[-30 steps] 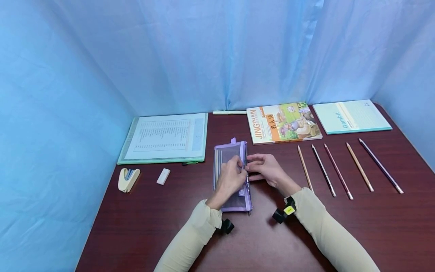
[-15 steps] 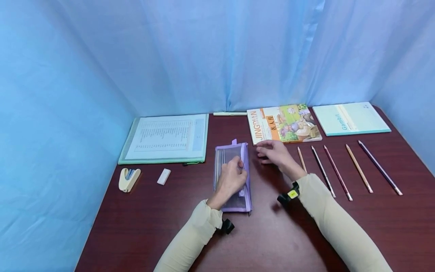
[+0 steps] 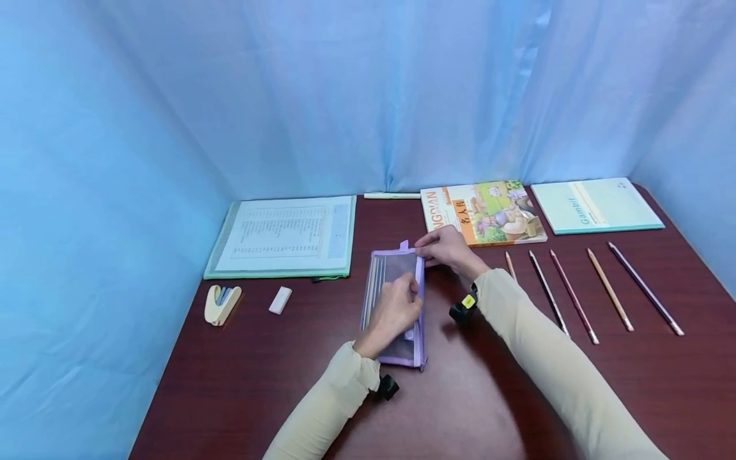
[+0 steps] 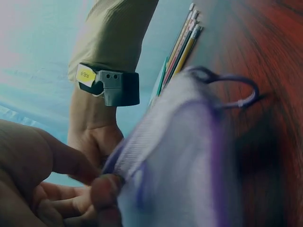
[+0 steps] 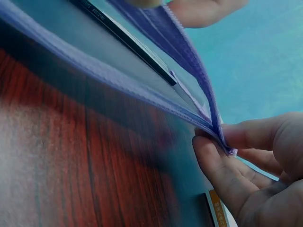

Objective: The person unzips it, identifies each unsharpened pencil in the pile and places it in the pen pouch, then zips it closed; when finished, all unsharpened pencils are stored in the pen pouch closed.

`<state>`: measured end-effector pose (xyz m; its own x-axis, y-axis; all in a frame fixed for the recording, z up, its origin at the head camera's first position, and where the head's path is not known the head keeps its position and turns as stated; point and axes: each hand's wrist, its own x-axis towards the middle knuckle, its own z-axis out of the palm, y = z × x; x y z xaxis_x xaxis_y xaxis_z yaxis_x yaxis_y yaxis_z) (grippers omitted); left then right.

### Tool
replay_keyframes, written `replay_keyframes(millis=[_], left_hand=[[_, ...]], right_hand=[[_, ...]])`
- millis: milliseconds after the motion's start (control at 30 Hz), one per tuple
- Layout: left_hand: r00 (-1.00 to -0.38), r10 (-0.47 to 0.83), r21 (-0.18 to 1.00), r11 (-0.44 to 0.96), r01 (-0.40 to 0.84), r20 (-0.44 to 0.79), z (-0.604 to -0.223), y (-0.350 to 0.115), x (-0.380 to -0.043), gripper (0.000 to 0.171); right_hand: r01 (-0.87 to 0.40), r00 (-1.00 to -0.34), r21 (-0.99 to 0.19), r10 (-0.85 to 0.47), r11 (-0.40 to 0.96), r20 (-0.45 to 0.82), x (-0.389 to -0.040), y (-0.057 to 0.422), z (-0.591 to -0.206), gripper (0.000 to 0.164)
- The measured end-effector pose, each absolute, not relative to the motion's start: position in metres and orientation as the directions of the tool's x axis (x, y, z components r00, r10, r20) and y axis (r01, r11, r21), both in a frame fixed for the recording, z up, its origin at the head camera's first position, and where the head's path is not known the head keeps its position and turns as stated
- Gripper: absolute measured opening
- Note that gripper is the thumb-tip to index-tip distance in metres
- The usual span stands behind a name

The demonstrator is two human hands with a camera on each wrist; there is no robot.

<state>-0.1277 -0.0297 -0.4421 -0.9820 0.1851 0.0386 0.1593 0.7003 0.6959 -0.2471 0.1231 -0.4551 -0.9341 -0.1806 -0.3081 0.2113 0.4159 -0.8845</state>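
A purple mesh zip pencil case (image 3: 397, 260) lies on the table in front of me, with several pencils (image 3: 376, 278) showing through its left side. My left hand (image 3: 395, 310) pinches the zip edge near its middle and lifts that lip, as the left wrist view shows. At the far right corner of the case, my right hand (image 3: 450, 248) pinches the end of the zip between thumb and fingers. In the right wrist view the purple zip (image 5: 208, 90) gapes, and a dark pencil (image 5: 137, 49) lies inside.
Several pencils (image 3: 609, 287) lie spaced out on the right. An illustrated book (image 3: 500, 214) and a pale green notebook (image 3: 598, 204) lie behind. To the left are a document folder (image 3: 282, 236), a white eraser (image 3: 280, 300) and a cream stapler (image 3: 221, 305). A white pen (image 3: 392, 195) lies at the back.
My right hand moves away from the middle of the case's zip, then comes to its far corner and pinches it. The left hand keeps its pinch on the lip.
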Motion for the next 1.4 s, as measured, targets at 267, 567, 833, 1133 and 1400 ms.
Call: replay_keyframes(millis=[267,567,833,1133,1400], left_hand=[[-0.974,0.227,0.729,0.669,0.144,-0.015,-0.431,-0.057,-0.1,0.007],[-0.869,0.419,0.91,0.407,-0.08,-0.264,-0.436,-0.091,-0.048,0.009],[-0.851,0.405,0.942,0.184,-0.283,-0.334,-0.445,-0.107,-0.028,0.038],[-0.873,0.335,0.935,0.147,-0.323,-0.354,-0.447,-0.146,-0.033,0.043],[-0.892,0.237,0.923,0.115,-0.367,-0.384,-0.449,-0.156,-0.053,0.041]], right_hand=[[0.223,-0.946,-0.883,-0.128,0.414,-0.298,-0.244,0.122,-0.452,0.022],[0.213,-0.948,-0.87,-0.12,0.445,-0.294,-0.239,0.12,-0.45,0.019],[0.201,-0.956,-0.852,-0.094,0.482,-0.279,-0.227,0.129,-0.446,0.018],[0.074,-0.972,-0.787,-0.134,0.613,-0.196,-0.191,0.147,-0.443,0.012],[-0.065,-0.981,-0.602,-0.162,0.796,-0.109,-0.158,0.169,-0.446,0.008]])
